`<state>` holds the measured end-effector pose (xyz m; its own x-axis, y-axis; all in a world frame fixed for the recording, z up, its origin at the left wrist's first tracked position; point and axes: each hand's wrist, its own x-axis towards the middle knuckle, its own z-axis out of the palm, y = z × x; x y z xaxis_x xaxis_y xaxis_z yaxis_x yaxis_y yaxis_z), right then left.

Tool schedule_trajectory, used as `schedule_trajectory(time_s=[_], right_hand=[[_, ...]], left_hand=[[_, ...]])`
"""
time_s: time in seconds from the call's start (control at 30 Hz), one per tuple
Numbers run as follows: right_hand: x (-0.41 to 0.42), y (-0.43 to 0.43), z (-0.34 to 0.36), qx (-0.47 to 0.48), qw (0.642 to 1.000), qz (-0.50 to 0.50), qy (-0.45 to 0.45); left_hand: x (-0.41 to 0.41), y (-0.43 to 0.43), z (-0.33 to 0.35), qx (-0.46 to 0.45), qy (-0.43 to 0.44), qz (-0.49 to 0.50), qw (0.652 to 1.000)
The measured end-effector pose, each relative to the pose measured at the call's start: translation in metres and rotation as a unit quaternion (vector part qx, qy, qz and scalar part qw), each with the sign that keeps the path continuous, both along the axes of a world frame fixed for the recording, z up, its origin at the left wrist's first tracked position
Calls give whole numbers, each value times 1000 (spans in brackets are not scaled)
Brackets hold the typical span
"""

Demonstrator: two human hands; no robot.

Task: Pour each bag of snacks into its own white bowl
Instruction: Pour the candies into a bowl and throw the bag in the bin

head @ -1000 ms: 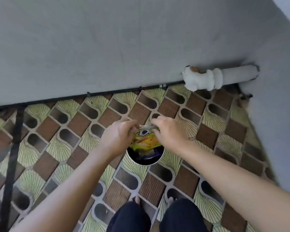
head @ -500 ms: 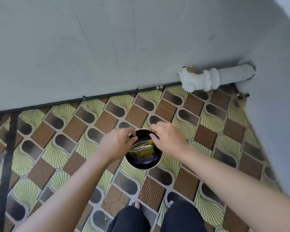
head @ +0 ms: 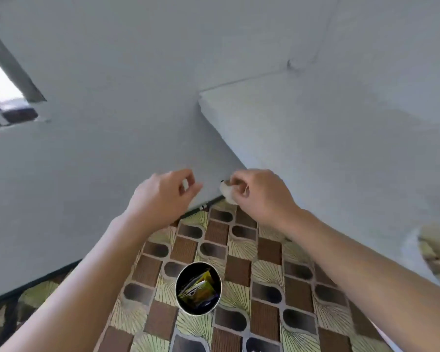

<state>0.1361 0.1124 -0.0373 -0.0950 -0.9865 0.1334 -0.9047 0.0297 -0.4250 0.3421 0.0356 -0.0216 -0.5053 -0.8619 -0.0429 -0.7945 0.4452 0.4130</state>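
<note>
**A:** Bag [head: 198, 288] location?
**B:** Yellow, crumpled, lying inside the dark round bin [head: 198, 313]. Bin stands on the patterned floor [head: 264, 313], low in frame, between the two forearms.
**A:** Hands?
**B:** Both are raised beyond the bin, well apart from it and from the bag. Left hand [head: 163, 196]: fingers curled, thumb and forefinger tips near each other, nothing between them. Right hand [head: 259, 194]: fingers curled in, nothing visibly held.
**A:** White thing at the right fingertips?
**B:** Pipe elbow [head: 226, 193] at the wall base, partly hidden behind that hand. Whether they touch: cannot tell, they overlap in view.
**A:** Further back?
**B:** Dark cable [head: 206, 205] runs along the foot of the grey wall [head: 112, 123]. Grey ledge [head: 315, 135] juts out on the right. Bright window [head: 0, 92] at far left, blurred.
</note>
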Motion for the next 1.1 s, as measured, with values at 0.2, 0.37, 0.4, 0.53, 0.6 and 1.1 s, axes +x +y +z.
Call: schedule_trajectory(time_s=[0.2, 0.37, 0.4, 0.53, 0.6, 1.1], right_hand=[[-79, 78, 100, -51, 988, -147, 11], [-152, 164, 129, -46, 961, -274, 20], [-165, 182, 130, -45, 955, -293, 22], [-220, 257, 127, -47, 922, -384, 28], [-247, 294, 127, -48, 904, -423, 36], [-409, 474, 115, -53, 802, -579, 139]], left_hand=[[-85, 37, 101, -57, 44, -118, 990], [-178, 84, 123, -37, 22, -244, 969], [-199, 94, 123, -40, 16, -269, 962], [-282, 141, 120, -50, 26, -347, 936], [-323, 166, 121, -66, 43, -379, 922], [-584, 325, 111, -126, 120, -526, 833]])
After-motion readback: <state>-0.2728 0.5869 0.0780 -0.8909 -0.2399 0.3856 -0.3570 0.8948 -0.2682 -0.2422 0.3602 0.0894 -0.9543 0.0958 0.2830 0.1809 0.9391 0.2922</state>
